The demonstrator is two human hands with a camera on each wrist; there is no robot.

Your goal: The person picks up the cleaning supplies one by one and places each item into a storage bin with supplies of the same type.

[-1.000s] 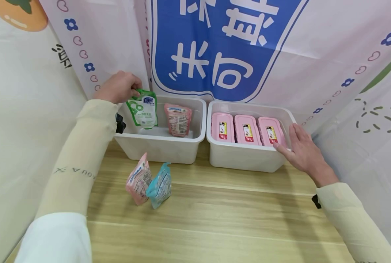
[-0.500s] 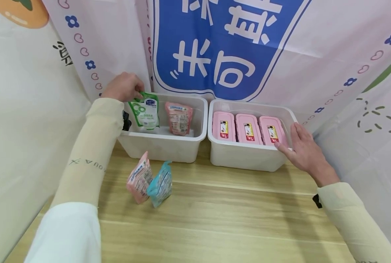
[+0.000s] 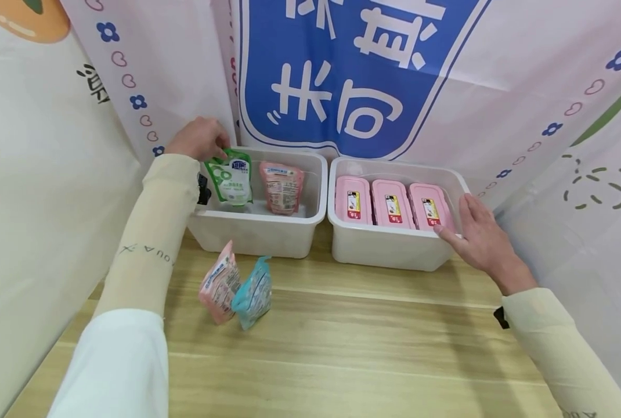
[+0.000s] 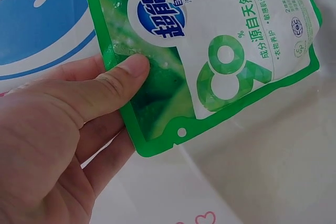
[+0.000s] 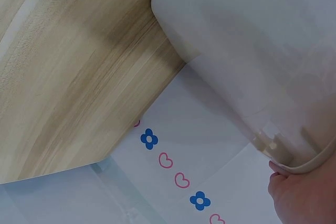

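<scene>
While my left hand is pinching the green laundry-detergent pouch by its top edge inside the left white bin, my right hand, fingers extended, is resting on the right bin; the soft, slippery pouch is probably sagging bottom-heavily, favouring that flat edge.

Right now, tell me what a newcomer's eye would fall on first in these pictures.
Probably the big blue panel with white characters, on the hanging sheet at the back. Next, perhaps, the green-and-white pouch pinched in the left hand, at the left end of the left bin. Then the three pink boxes in a row in the right bin, with the right hand at its right end.
</scene>
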